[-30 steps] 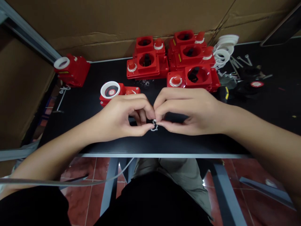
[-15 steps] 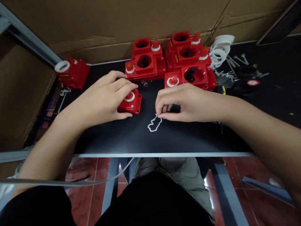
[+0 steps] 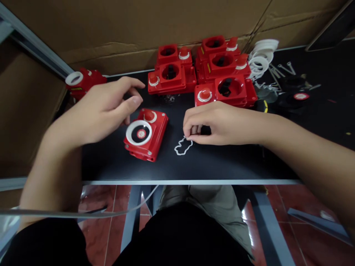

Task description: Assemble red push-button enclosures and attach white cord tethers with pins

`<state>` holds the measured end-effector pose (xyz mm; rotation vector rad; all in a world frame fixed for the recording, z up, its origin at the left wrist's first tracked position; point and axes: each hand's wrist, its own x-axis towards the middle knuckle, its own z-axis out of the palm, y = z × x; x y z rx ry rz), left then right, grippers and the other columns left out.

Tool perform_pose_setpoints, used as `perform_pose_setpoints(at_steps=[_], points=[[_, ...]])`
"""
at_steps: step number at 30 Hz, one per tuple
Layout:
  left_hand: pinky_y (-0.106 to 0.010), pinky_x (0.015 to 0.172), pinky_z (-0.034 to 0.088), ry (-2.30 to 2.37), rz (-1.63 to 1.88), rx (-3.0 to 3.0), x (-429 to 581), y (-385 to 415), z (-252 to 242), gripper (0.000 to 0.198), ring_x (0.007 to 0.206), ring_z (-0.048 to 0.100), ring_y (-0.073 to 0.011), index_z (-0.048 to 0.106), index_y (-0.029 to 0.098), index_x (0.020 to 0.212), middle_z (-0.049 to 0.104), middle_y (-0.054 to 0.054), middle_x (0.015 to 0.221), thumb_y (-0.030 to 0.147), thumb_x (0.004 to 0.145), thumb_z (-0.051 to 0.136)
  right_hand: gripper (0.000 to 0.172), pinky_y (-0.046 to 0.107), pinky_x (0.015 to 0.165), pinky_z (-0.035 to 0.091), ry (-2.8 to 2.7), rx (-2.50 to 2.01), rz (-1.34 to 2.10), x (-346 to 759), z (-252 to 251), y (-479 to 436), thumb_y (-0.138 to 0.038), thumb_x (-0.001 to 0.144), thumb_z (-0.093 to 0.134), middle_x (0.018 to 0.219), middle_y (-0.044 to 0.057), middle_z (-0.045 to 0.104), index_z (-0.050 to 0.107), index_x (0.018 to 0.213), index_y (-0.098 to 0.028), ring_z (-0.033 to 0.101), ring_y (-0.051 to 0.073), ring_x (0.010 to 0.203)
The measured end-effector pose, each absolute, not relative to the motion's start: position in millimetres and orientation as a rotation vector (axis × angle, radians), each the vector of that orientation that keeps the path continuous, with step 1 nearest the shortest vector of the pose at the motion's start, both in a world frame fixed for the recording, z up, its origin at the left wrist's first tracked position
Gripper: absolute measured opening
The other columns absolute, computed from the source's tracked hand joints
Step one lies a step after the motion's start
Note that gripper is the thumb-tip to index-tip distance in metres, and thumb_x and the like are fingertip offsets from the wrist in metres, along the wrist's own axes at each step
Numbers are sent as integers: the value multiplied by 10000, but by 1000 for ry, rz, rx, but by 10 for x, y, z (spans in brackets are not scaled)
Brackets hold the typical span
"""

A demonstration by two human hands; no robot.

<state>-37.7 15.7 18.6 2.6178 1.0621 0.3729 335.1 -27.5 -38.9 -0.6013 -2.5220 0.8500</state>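
Observation:
My left hand [image 3: 108, 107] hovers above the left side of the bench, thumb and fingers apart, holding nothing. Just below and to its right lies a red housing [image 3: 159, 129] with a white ring [image 3: 128, 133] around a black centre and a small red dome [image 3: 149, 116] in a white collar. Between thumb and fingertips, my right hand [image 3: 205, 122] pinches one end of a thin, kinked white cord [image 3: 182, 153]. The rest of that cord forms a loop on the black bench top. The cord's pinched end is hidden by the fingers.
Several red housings [image 3: 177, 88] stand in two groups at the back. Another red housing [image 3: 88, 82] is at the far left. White rings [image 3: 263, 50], pale ties [image 3: 274, 74] and black parts [image 3: 294, 85] lie back right. Cardboard [image 3: 124, 33] backs the bench; its metal edge [image 3: 188, 182] runs in front.
My left hand has come off the red housing and moved left, uncovering its white ring. My right hand stays almost in place, still pinching the cord.

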Motion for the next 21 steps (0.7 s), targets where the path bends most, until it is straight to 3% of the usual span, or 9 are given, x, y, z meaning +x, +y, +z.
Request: perform_pose_setpoints(at_steps=[1, 2, 3, 5, 8, 10, 15, 18, 21], points=[[-323, 901, 716, 990, 291, 2609, -407, 182, 271, 463, 910, 727, -136, 713, 298, 1726, 837, 26, 1458, 452, 1311, 578, 107, 281, 829, 637, -2522, -605, 860, 3349, -390, -275, -155, 1112, 774, 1085, 41, 840, 851, 1052, -197, 805, 153, 897], [-341, 951, 746, 918, 266, 2620, -435, 202, 350, 516, 1049, 769, -184, 708, 289, 1744, 800, -12, 1590, 442, 1255, 655, 106, 281, 829, 640, -2521, -606, 873, 3347, -392, -277, -167, 1116, 772, 1087, 43, 842, 853, 1055, -196, 807, 155, 899], [-398, 1104, 763, 853, 160, 2618, -460, 211, 419, 570, 1316, 774, -264, 684, 297, 1786, 704, -49, 1769, 434, 1233, 669, 109, 281, 832, 644, -2519, -608, 889, 3344, -393, -278, -179, 1120, 767, 1091, 48, 845, 856, 1060, -195, 812, 158, 902], [-572, 1395, 663, 685, 4, 2614, -484, 193, 504, 590, 1744, 560, -403, 707, 314, 1785, 448, -58, 2019, 399, 1202, 669, 123, 284, 840, 658, -2521, -614, 928, 3337, -391, -282, -195, 1126, 753, 1097, 57, 847, 861, 1066, -191, 824, 163, 907], [-765, 1558, 443, 515, -154, 2575, -435, 105, 479, 647, 1950, 284, -469, 721, 386, 1790, 193, 18, 2143, 282, 1153, 672, 137, 288, 844, 677, -2519, -617, 979, 3330, -376, -277, -187, 1114, 739, 1093, 58, 844, 866, 1062, -186, 837, 162, 897], [-781, 1563, 423, 485, -189, 2537, -358, 54, 387, 713, 1964, 267, -481, 714, 442, 1800, 221, 27, 2142, 298, 1103, 765, 141, 288, 832, 680, -2515, -608, 1013, 3335, -362, -264, -173, 1097, 735, 1077, 51, 840, 868, 1054, -187, 835, 157, 878], [-722, 1482, 515, 595, -66, 2475, -195, 83, 170, 538, 1786, 509, -495, 840, 403, 1437, 638, -22, 1867, 610, 966, 998, 134, 278, 818, 672, -2520, -605, 1086, 3378, -344, -242, -186, 1081, 740, 1056, 34, 841, 867, 1038, -196, 827, 146, 860], [-634, 1302, 643, 752, 12, 2489, -185, 143, 139, 678, 1546, 675, -461, 778, 326, 1400, 772, -110, 1601, 693, 888, 1028, 125, 280, 817, 673, -2499, -618, 1157, 3394, -346, -248, -199, 1076, 754, 1053, 31, 848, 867, 1023, -200, 830, 148, 861], [-524, 1121, 682, 867, 24, 2478, -163, 166, 142, 711, 1260, 785, -375, 743, 317, 1438, 820, -88, 1402, 678, 883, 1004, 113, 287, 823, 684, -2464, -614, 1235, 3385, -343, -253, -221, 1074, 781, 1054, 29, 860, 877, 1017, -202, 844, 154, 869]])
